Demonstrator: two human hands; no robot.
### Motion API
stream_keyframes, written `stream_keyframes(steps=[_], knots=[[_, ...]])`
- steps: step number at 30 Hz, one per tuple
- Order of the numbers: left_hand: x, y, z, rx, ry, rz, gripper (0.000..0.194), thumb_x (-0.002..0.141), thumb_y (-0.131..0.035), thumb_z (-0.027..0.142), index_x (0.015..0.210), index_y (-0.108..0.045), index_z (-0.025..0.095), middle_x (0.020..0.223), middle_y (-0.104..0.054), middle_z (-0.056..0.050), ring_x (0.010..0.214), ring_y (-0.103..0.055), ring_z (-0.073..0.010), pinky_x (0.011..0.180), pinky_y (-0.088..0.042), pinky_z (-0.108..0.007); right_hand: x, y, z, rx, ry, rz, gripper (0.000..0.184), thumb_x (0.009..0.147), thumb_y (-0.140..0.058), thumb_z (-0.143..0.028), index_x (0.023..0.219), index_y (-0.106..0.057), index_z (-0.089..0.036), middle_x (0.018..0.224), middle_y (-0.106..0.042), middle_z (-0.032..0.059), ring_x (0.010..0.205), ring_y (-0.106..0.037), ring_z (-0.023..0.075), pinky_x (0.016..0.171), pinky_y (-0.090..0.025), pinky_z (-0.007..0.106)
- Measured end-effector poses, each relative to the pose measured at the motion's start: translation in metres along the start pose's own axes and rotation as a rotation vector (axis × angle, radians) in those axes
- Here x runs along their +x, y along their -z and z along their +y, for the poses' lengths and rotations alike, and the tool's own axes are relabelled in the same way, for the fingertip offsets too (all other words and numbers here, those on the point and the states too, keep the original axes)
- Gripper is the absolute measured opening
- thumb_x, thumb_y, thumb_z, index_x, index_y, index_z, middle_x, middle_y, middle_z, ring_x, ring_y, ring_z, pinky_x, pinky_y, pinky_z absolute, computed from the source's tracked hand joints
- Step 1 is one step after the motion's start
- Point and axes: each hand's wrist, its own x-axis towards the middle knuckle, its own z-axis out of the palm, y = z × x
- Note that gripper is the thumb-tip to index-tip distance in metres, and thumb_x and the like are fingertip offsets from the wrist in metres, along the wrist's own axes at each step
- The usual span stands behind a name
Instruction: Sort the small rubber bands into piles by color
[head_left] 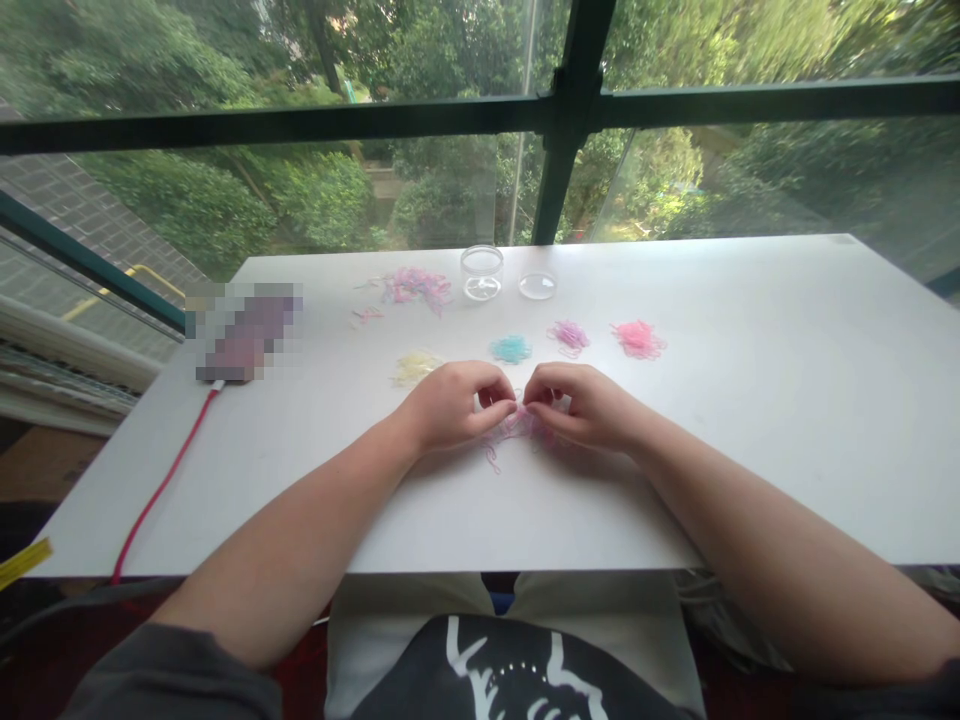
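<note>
My left hand [466, 405] and my right hand [581, 402] meet over a mixed heap of thin pink and lilac rubber bands [517, 425] near the middle of the white table. Thumb and forefinger are pinched together on each hand, with fine bands between the fingertips; how many is too small to tell. One loose pink rubber band [493, 459] lies just in front of the heap. Beyond my hands are sorted piles: yellow bands [416, 368], partly behind my left hand, turquoise bands [511, 348], purple bands [569, 336] and pink bands [637, 339].
A larger mixed pile of bands [416, 288] lies at the back left. Beside it stand a clear round jar [481, 275] and its clear lid [538, 286]. A blurred-out device [251, 335] with a red cable [169, 475] is at the left. A window borders the table's back.
</note>
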Motion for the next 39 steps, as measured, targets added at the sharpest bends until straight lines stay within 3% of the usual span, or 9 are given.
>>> stream_keyframes(steps=[13,18,23,32,39], knots=[[0.001,0.000,-0.001,-0.015,-0.016,0.016,0.009,0.079,-0.056,0.021,0.080,-0.064,0.016,0.073,-0.064,0.000,0.064,-0.056,-0.0096,0.063,-0.044,-0.022,0.000,0.000,-0.001,-0.015,-0.010,-0.001,0.004,0.078,-0.053,-0.016,0.076,-0.055,-0.018,0.068,-0.056,-0.0005,0.062,-0.049,0.0103,0.059,-0.040,0.023],[0.000,0.004,-0.003,0.020,0.010,-0.028,0.010,0.078,-0.054,0.020,0.078,-0.064,0.017,0.073,-0.064,0.000,0.066,-0.057,-0.0107,0.064,-0.044,-0.022,0.000,0.000,0.002,-0.083,-0.054,0.069,0.004,0.079,-0.053,-0.016,0.080,-0.057,-0.017,0.080,-0.056,0.0023,0.067,-0.051,0.0109,0.062,-0.042,0.024],[-0.002,0.024,-0.013,0.163,0.113,-0.005,0.014,0.078,-0.053,0.025,0.075,-0.063,0.017,0.072,-0.064,0.000,0.066,-0.056,-0.0117,0.062,-0.042,-0.023,0.001,0.001,0.006,-0.164,-0.160,0.063,0.008,0.080,-0.055,-0.021,0.086,-0.060,-0.018,0.085,-0.056,0.0026,0.062,-0.051,0.0096,0.062,-0.043,0.026],[-0.012,0.068,-0.047,0.363,0.457,0.071,0.018,0.072,-0.054,0.031,0.076,-0.065,0.018,0.071,-0.066,-0.001,0.064,-0.058,-0.0137,0.056,-0.040,-0.023,0.000,0.003,0.010,-0.121,-0.181,0.019,0.012,0.080,-0.055,-0.024,0.090,-0.059,-0.018,0.083,-0.056,0.0025,0.063,-0.051,0.0106,0.059,-0.042,0.025],[-0.016,0.073,-0.056,0.405,0.455,0.077,0.017,0.069,-0.054,0.029,0.076,-0.067,0.020,0.071,-0.068,-0.001,0.062,-0.059,-0.0148,0.055,-0.041,-0.023,0.000,0.002,0.010,-0.124,-0.176,0.026,0.012,0.080,-0.054,-0.024,0.090,-0.058,-0.019,0.078,-0.054,0.0018,0.064,-0.051,0.0119,0.059,-0.042,0.026]])
